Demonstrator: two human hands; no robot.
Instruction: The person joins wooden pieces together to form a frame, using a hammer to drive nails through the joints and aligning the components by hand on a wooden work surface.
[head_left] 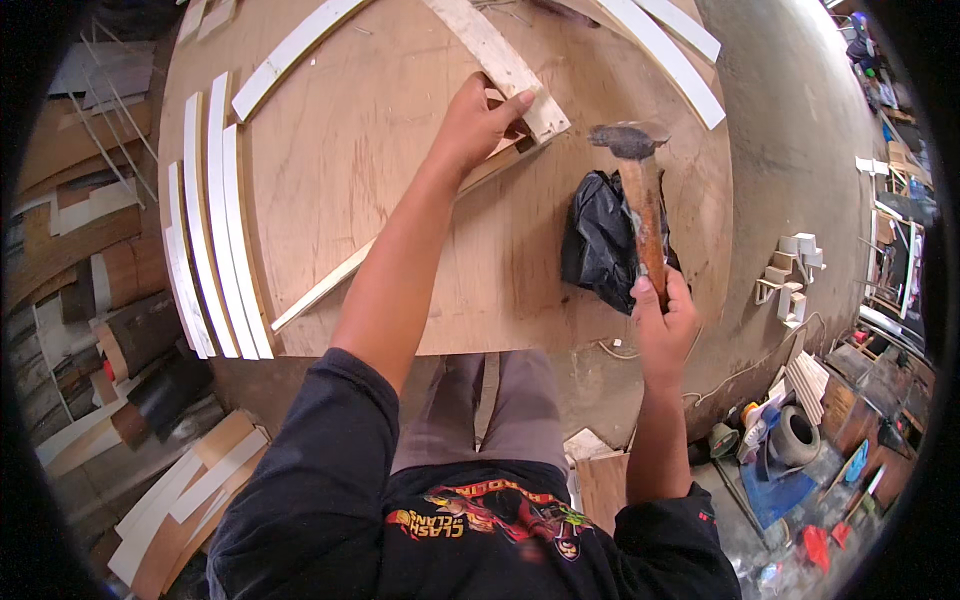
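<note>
My left hand [480, 125] is closed round the corner where two wooden strips meet. One, a pale wooden strip [500, 65], runs up and away from that corner. A thinner wooden strip [330, 285] slants from the same corner down to the lower left, passing behind my left forearm. My right hand [663, 305] grips the lower handle of a hammer [645, 200]. Its dark metal head is raised to the right of the corner, apart from the wood. Behind the handle lies a crumpled black plastic bag [592, 235] on the plywood tabletop [350, 180].
Several white-faced curved strips [215, 220] lie along the table's left side. Another curved strip [665, 55] is at the far right, and one [300, 50] at the far left. Small wooden blocks [790, 270] sit on the floor at right. Scrap boards [195, 500] are piled lower left.
</note>
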